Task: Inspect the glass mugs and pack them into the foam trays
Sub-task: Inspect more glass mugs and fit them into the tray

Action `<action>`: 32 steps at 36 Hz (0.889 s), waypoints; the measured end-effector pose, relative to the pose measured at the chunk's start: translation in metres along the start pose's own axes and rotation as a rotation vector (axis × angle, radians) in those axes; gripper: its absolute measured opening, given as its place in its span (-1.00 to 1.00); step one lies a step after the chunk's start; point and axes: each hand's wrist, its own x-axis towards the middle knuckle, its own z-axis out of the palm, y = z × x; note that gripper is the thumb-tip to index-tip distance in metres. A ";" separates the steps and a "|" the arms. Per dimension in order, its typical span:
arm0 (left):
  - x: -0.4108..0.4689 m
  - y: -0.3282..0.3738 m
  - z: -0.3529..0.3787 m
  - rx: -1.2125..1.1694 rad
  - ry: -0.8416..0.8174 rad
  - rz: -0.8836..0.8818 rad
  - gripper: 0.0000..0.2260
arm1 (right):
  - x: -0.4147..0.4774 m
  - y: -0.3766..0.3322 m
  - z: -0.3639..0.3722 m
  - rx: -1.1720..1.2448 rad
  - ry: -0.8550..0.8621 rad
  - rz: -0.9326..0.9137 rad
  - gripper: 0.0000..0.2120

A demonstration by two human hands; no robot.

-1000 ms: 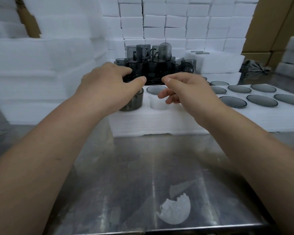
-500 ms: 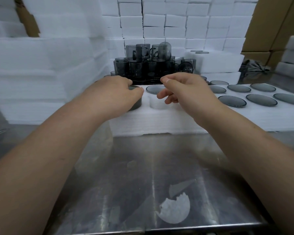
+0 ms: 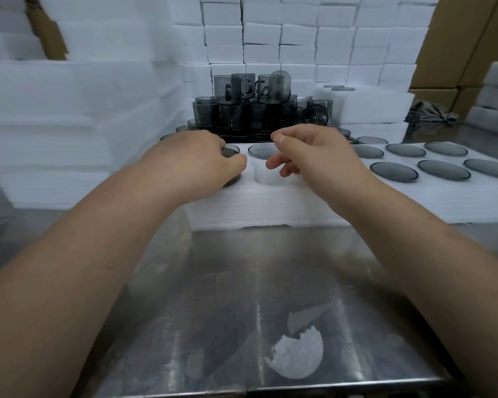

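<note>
In the middle of the frame, a foam tray [image 3: 270, 208] lies on the steel table [image 3: 270, 268], its long side facing the camera. At the tray's left end the left hand [image 3: 193, 159] covers a dark glass mug [image 3: 233, 180], fingers curled over its top and thumb across its side; the mug stands partly sunk in the near-left pocket. Just right of it is one empty pocket [image 3: 266, 176], and the right hand [image 3: 314, 156] hovers above that, fingers loosely curled and narrow, holding nothing. Behind the empty pocket one seated mug [image 3: 260, 150] shows as a dark disc. Right of the right hand, six more discs [image 3: 394, 172] sit in two rows of three. Above the tray, at upper middle, loose mugs form a pile [image 3: 256, 110], too crowded to count. One foam scrap [image 3: 296, 357] lies at the lower middle of the table
</note>
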 end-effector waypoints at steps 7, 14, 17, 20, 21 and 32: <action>0.001 -0.001 0.000 0.067 -0.040 0.000 -0.57 | 0.000 0.000 0.000 0.005 0.001 -0.017 -0.87; -0.002 -0.001 0.001 0.117 -0.114 0.017 -0.54 | -0.001 0.001 0.001 -0.020 -0.008 -0.026 -0.86; -0.002 -0.002 0.000 0.111 -0.136 0.021 -0.54 | -0.002 0.000 0.002 -0.025 -0.010 -0.033 -0.86; -0.002 -0.002 0.001 0.114 -0.137 0.020 -0.56 | -0.002 0.000 0.002 -0.040 -0.014 -0.038 -0.87; -0.002 -0.002 0.001 0.115 -0.139 0.021 -0.58 | -0.003 0.000 0.002 -0.049 -0.017 -0.040 -0.87; -0.003 0.002 0.001 0.041 -0.174 0.066 -0.71 | -0.003 0.000 0.003 -0.166 -0.030 -0.053 -0.89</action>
